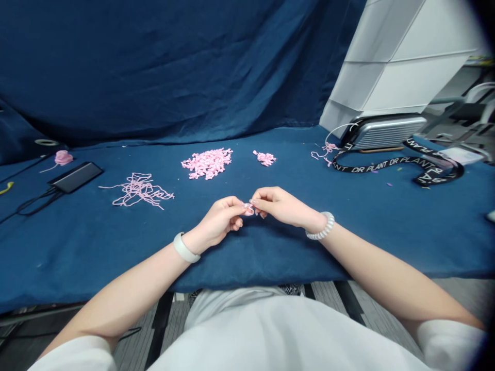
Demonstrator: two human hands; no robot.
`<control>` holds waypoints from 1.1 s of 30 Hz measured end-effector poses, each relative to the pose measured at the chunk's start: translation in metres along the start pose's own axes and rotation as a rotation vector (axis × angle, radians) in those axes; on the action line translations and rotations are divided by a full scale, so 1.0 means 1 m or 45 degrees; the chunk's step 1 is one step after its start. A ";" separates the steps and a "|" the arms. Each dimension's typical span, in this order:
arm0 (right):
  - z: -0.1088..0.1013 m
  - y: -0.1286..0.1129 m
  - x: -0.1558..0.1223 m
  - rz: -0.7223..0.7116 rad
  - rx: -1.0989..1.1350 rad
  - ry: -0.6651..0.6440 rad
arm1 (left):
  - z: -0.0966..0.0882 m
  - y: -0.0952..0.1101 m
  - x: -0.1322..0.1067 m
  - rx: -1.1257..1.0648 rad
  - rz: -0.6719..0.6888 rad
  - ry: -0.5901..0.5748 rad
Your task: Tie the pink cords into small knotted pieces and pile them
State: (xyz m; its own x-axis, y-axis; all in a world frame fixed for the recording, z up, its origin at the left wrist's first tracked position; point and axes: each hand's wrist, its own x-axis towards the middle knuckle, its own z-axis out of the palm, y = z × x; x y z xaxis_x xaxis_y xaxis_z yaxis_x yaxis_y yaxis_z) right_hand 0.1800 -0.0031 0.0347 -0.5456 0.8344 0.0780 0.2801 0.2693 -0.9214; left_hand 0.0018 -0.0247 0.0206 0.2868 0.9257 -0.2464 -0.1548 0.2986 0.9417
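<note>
Tabletop (328, 201), draped in blue cloth, carries all the material. Both bare hands meet above its near half, roughly central: left hand (224, 219) pinched narrow, thumb and finger closed on a small pink yarn loop; right hand (276, 202) likewise narrow, its fingertips appearing to grip the loop's other side. Left of the hands lies a loose tangle of pink strands (138, 190), judged to be stock left to work. Beyond the hands, a large heap of knotted pink pieces (208, 163), count not resolvable; judged done, and apparently the bulk of the output. To its right, well apart, a small cluster of similar pieces (265, 158), probably also done; reason for the separation unclear. Far left, a small pink yarn ball (63, 157) with a trailing end; whether it counts as stock cannot be told. Smallest item, the pink yarn loop (250, 211), sits between the fingertips, mid-work by judgement. Long axis runs roughly left to right, from one hand toward the other; ends covered by fingers, so which way it points cannot be told.
</note>
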 end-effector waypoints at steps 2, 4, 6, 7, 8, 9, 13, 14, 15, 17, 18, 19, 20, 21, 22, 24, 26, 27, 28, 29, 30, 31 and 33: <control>0.003 -0.001 -0.002 -0.078 -0.157 0.124 | 0.001 0.001 0.000 -0.045 -0.041 0.020; 0.007 -0.002 -0.003 -0.188 -0.306 0.265 | 0.002 0.002 -0.001 -0.094 -0.060 0.030; 0.010 -0.003 -0.005 -0.333 -0.434 0.361 | 0.002 0.002 -0.002 -0.142 -0.072 0.040; 0.011 -0.003 -0.006 -0.408 -0.490 0.381 | 0.002 0.002 -0.002 -0.161 -0.073 0.046; 0.012 -0.003 -0.007 -0.481 -0.542 0.378 | 0.002 0.002 -0.002 -0.177 -0.071 0.052; 0.012 -0.003 -0.007 -0.553 -0.591 0.357 | 0.002 0.001 -0.003 -0.186 -0.066 0.058; 0.010 0.001 -0.007 -0.773 -0.787 0.216 | 0.002 0.000 -0.003 -0.194 -0.014 0.070; 0.009 0.002 -0.007 -0.804 -0.835 0.190 | 0.002 0.000 -0.003 -0.192 0.007 0.071; 0.008 0.002 -0.007 -0.825 -0.880 0.170 | 0.002 0.000 -0.003 -0.185 0.031 0.075; 0.007 0.002 -0.008 -0.857 -0.923 0.154 | 0.002 0.000 -0.003 -0.142 0.086 0.092; 0.006 0.001 -0.008 -0.867 -0.903 0.164 | 0.002 0.000 -0.003 -0.106 0.122 0.105; 0.005 0.000 -0.009 -0.869 -0.854 0.182 | 0.002 0.000 -0.003 -0.066 0.169 0.116; 0.004 -0.001 -0.009 -0.863 -0.784 0.210 | 0.002 0.000 -0.003 -0.027 0.221 0.124; 0.003 -0.002 -0.010 -0.849 -0.709 0.243 | 0.003 0.000 -0.004 0.008 0.274 0.129; 0.002 -0.004 -0.010 -0.830 -0.644 0.277 | 0.003 0.000 -0.004 0.039 0.326 0.134; 0.000 -0.006 -0.010 -0.784 -0.562 0.326 | 0.003 0.000 -0.005 0.094 0.405 0.148; -0.001 -0.006 -0.009 -0.733 -0.532 0.342 | 0.003 -0.001 -0.005 0.145 0.447 0.167; -0.001 -0.007 -0.009 -0.704 -0.526 0.332 | 0.003 -0.001 -0.005 0.165 0.462 0.172; -0.001 -0.007 -0.009 -0.677 -0.520 0.316 | 0.002 -0.002 -0.005 0.180 0.470 0.172; 0.000 -0.007 -0.009 -0.652 -0.514 0.298 | 0.002 -0.003 -0.005 0.190 0.478 0.167; 0.000 -0.007 -0.009 -0.629 -0.507 0.282 | 0.001 -0.003 -0.004 0.200 0.487 0.160; 0.001 -0.008 -0.009 -0.606 -0.498 0.267 | 0.001 -0.003 -0.004 0.210 0.495 0.150; 0.001 -0.009 -0.009 -0.555 -0.472 0.235 | 0.001 -0.004 -0.005 0.232 0.507 0.134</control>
State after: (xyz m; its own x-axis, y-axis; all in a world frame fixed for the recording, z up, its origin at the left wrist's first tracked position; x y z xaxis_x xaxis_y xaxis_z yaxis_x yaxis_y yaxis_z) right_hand 0.1816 -0.0132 0.0421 -0.5349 0.6701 0.5146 0.3363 0.7276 -0.5979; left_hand 0.0016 -0.0302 0.0184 0.1398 0.9816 0.1305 -0.0621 -0.1228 0.9905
